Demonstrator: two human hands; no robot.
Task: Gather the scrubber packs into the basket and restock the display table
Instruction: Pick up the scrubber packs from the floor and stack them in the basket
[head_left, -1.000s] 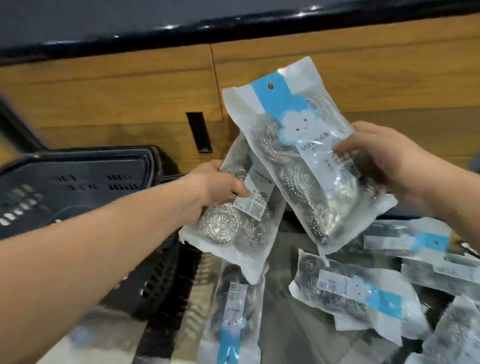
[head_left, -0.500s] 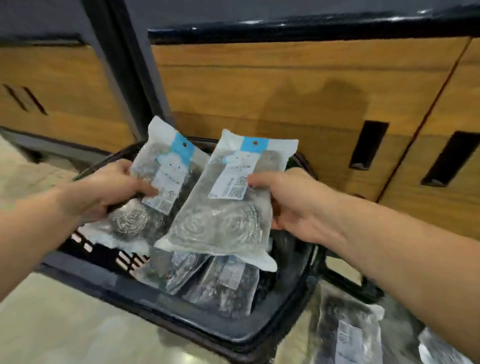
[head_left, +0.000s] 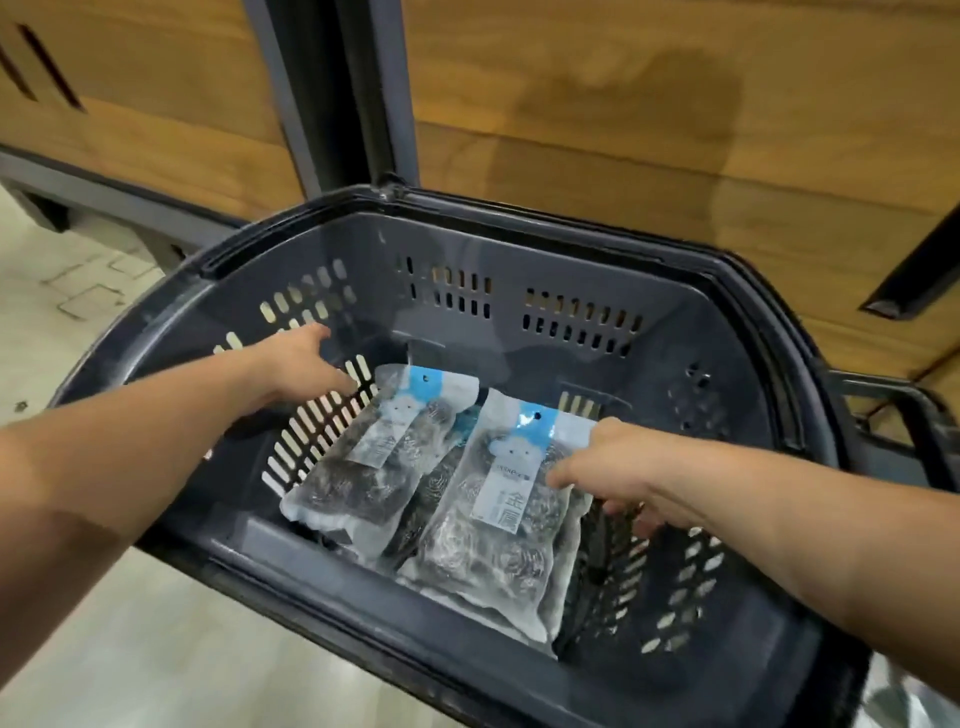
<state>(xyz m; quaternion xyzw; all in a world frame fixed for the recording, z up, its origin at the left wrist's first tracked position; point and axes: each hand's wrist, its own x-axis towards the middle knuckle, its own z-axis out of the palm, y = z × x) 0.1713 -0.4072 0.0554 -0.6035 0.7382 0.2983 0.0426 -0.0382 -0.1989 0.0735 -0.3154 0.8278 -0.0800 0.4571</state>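
A dark grey slotted basket (head_left: 519, 249) fills the middle of the head view. Inside it lie clear scrubber packs with blue headers: one on the left (head_left: 384, 447) and one on the right (head_left: 498, 525), resting on other packs underneath. My left hand (head_left: 301, 364) hovers inside the basket just left of the left pack, fingers apart, holding nothing. My right hand (head_left: 608, 462) rests at the right pack's right edge, fingertips touching its label; whether it still grips the pack is unclear.
A wooden panelled counter front (head_left: 623, 130) with dark slots and a grey post (head_left: 332, 88) stands right behind the basket. Pale tiled floor (head_left: 78, 291) lies to the left. The basket's handle (head_left: 904, 410) sticks out on the right.
Both hands carried a pack each from the pile on the right over to the basket. The two packs now lie inside it, and my left hand has let go.
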